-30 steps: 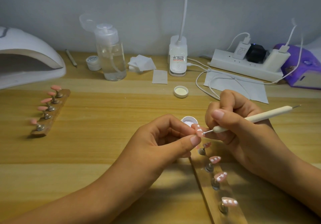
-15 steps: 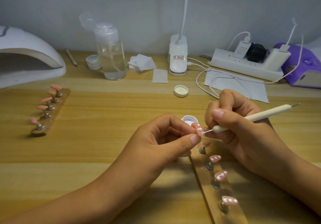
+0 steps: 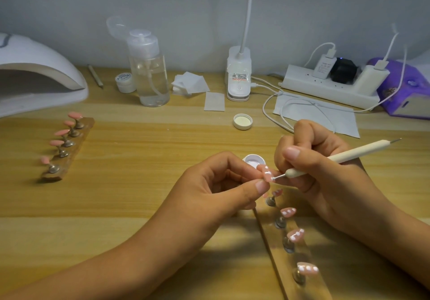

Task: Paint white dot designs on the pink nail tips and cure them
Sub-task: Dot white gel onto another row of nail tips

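Item: pink nail tip (image 3: 267, 173), pinched between left hand (image 3: 223, 183) fingertips, above the wooden holder strip (image 3: 279, 258). Right hand (image 3: 325, 178) grips the dotting tool (image 3: 344, 156). Its point has barely shifted in the last second and still touches the tip's near end (third dot probably forming).

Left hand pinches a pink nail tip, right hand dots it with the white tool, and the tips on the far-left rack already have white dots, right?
Not quite: the head view shows the far-left rack holding plain pink tips. The white-dotted tips are on the near rack at the lower right. The rest is right.
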### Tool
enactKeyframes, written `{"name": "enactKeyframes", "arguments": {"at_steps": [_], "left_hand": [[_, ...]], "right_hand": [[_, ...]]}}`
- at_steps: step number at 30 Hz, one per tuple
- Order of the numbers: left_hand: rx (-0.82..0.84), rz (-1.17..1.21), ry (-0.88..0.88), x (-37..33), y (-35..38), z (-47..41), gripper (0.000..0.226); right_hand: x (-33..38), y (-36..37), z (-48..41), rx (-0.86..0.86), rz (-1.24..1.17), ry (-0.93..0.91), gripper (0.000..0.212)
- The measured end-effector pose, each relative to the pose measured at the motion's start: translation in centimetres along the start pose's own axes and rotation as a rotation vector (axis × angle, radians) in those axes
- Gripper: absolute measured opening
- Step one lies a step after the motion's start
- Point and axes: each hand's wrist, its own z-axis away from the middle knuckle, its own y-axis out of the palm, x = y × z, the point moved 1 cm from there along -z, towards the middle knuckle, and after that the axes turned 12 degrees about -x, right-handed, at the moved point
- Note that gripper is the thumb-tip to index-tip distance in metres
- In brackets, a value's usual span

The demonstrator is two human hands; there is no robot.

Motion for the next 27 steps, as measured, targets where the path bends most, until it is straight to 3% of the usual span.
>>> {"name": "enactKeyframes", "arguments": {"at_steps": [6, 11, 20, 27], "left_hand": [[-0.002, 0.001, 0.004, 0.1, -0.1, -0.1, 0.007], [-0.003, 0.073, -0.024, 0.1, -0.4, -0.3, 0.01], [-0.151, 0.24, -0.098, 0.1, -0.7, -0.6, 0.007], [-0.113, 0.202, -0.075, 0.3, -0.9, -0.6, 0.012]], "right_hand": [[0.0, -0.5, -0.5, -0.074, -0.04, -0.017, 0.021], [-0.2, -1.3, -1.1, -0.227, 0.226, -0.136, 0.012], [-1.1, -1.0, -0.7, -0.104, 0.692, -0.319, 0.016], [-1.4, -1.2, -1.1, -0.037, 0.808, -0.354, 0.021]]}}
